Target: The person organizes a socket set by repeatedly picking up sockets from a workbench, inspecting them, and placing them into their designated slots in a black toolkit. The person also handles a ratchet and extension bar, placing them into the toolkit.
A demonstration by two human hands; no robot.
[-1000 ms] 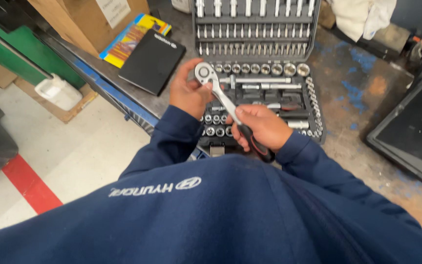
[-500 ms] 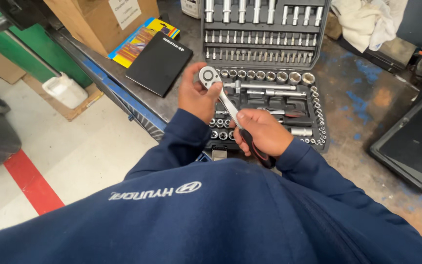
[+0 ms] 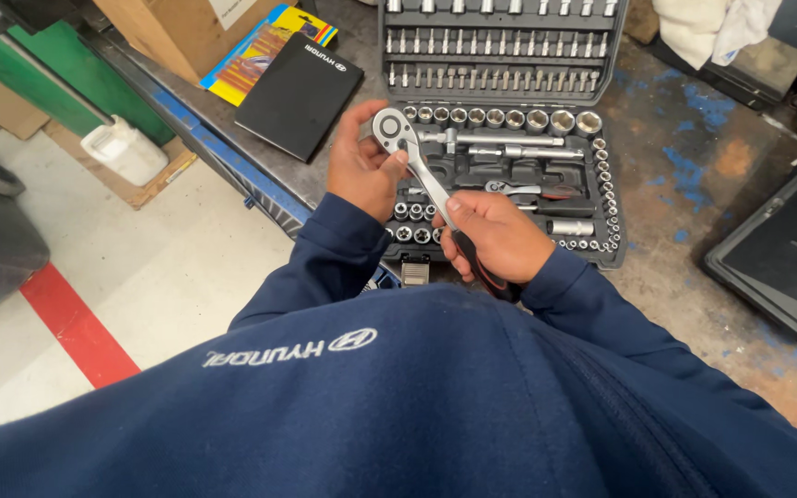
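Both our hands share one ratchet (image 3: 428, 180): our right hand (image 3: 495, 238) is closed round its dark grip at five o'clock, and our left hand (image 3: 366, 171) pinches the round steel head at eleven o'clock, fingers curled. We judge the tool stiff, fairly heavy and slick on the polished shank, so the rubbery grip is the sure hold. Beyond lies the open socket case (image 3: 601, 231), sockets in rows. Farther off at ten o'clock sits a black booklet (image 3: 297, 92).
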